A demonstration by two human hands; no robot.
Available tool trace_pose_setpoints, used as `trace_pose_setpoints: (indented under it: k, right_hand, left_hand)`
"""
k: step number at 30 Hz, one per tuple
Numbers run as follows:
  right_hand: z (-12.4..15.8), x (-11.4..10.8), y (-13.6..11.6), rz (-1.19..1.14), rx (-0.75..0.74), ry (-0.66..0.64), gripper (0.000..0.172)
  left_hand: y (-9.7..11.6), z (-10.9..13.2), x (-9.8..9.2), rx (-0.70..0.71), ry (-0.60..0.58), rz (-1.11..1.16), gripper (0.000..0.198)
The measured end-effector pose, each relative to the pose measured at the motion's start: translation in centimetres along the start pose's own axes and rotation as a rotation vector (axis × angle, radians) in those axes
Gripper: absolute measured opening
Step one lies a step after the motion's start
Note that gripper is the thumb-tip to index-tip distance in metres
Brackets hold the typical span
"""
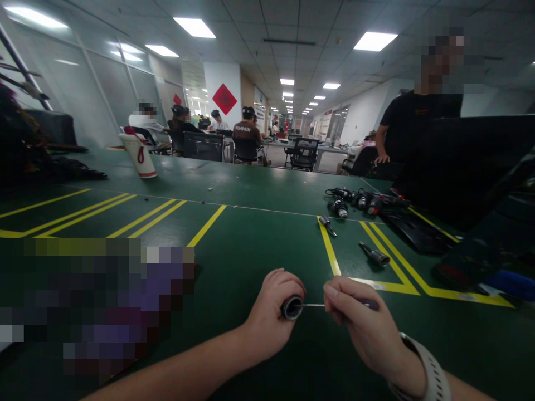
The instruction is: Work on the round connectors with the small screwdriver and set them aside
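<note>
Here, left grip (271,314) holds tube (291,309); right grip (363,318), screwdriver (314,305)

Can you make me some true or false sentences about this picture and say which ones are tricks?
1. The left hand holds a dark hollow cylinder. True.
2. The right hand is empty. False: the right hand holds a thin-shafted tool.
3. A pale wristband is on the right wrist. True.
4. The tape strips are red. False: the tape strips are yellow.
5. A cup is on the green table. True.
</note>
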State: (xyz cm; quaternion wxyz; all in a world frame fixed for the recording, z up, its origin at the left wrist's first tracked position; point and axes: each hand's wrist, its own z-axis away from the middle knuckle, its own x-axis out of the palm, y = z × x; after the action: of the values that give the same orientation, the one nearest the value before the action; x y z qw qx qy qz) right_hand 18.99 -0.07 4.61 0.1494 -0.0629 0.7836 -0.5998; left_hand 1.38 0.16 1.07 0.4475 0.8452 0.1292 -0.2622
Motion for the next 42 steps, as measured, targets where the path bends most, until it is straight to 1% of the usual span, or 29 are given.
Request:
trace_pose_setpoints:
  k: [2, 7, 15, 18, 22, 28, 32, 36, 39, 42]
  right_hand:
    - [-0.2, 0.0, 0.0, -0.056, 0.026, 0.019, 0.033]
    - [-0.1, 0.1, -0.3, -0.132, 0.020, 0.045, 0.032]
    - [0.7, 0.0, 0.1, 0.041, -0.113, -0.014, 0.033]
    - [0.8, 0.2, 0.0, 0.074, -0.135, -0.010, 0.033]
    - [0.6, 0.3, 0.1, 0.032, -0.065, -0.038, 0.033]
    - [-0.1, 0.4, -0.1, -0.185, 0.071, 0.041, 0.031]
    - [-0.3, 0.5, -0.5, -0.232, 0.104, 0.068, 0.031]
    - [0.0, 0.4, -0.2, -0.186, 0.071, 0.063, 0.031]
    - [0.3, 0.2, 0.2, -0.073, -0.013, 0.002, 0.031]
    - [0.3, 0.1, 0.4, -0.022, -0.018, -0.051, 0.032]
  left_hand:
    - [-0.1, 0.0, 0.0, -0.010, -0.004, 0.012, 0.019]
    - [0.0, -0.1, -0.1, -0.026, 0.009, 0.056, 0.014]
    - [-0.2, -0.2, 0.0, -0.028, 0.047, 0.056, 0.010]
    - [-0.2, -0.3, 0.2, -0.009, 0.033, 0.052, 0.012]
    - [-0.2, -0.2, 0.1, 0.000, -0.004, 0.061, 0.013]
    - [0.0, -0.2, -0.1, -0.023, -0.032, 0.117, 0.011]
    - [0.3, -0.3, -0.3, -0.073, -0.038, 0.153, 0.009]
    - [0.2, -0.3, -0.3, -0.094, -0.038, 0.163, 0.010]
    - [0.0, -0.2, -0.2, -0.085, -0.033, 0.117, 0.011]
    - [-0.1, -0.1, 0.0, -0.068, -0.037, 0.042, 0.012]
